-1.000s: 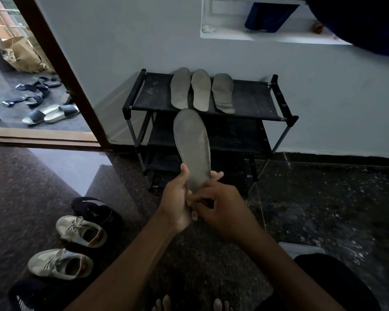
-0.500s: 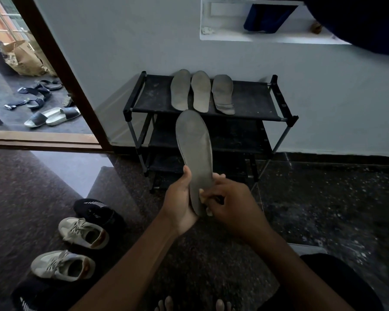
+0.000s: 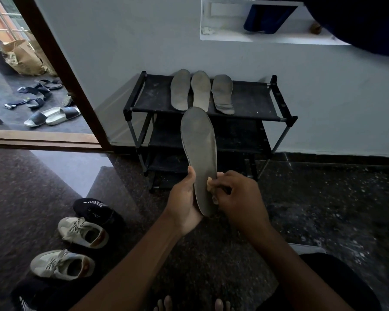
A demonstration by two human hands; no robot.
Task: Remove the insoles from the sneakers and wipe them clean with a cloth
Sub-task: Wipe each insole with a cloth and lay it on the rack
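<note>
Head view, the only feed I have. Insole [image 3: 199, 153] is at frame centre, stood on end: toe toward the top, heel down between the hands. It's grey and thin and looks like foam. I judge it light and floppy, so it'll bend if held by one end only. Best hold is low at the heel with fingers backing the underside, since wipe pressure needs support behind it. Surface looks matte and scuffed, not slippery. It's not fragile, but the edge could crease if pinched hard.

Left hand [image 3: 184, 203]: wrapped round the heel end, thumb lying up the left edge, fingers hidden behind.

Right hand [image 3: 240, 196]: fingers curled, pinching a small pale cloth [image 3: 210, 184] against the insole's right edge, low down. Most of the cloth is buried in the hand, so I can't tell how big it is.

Three insoles [image 3: 200, 90] lie side by side on the top shelf of the black shoe rack [image 3: 252, 102], upper centre. Two pale sneakers [image 3: 83, 232] sit on the floor [image 3: 323, 198] at lower left, well apart from the hands, openings up. A black sneaker [image 3: 94, 212] is just above them.

My read: this is the fourth insole, with the wipe at the heel zone and the toe half not yet reached. The risk is the insole flexing away from the cloth.
</note>
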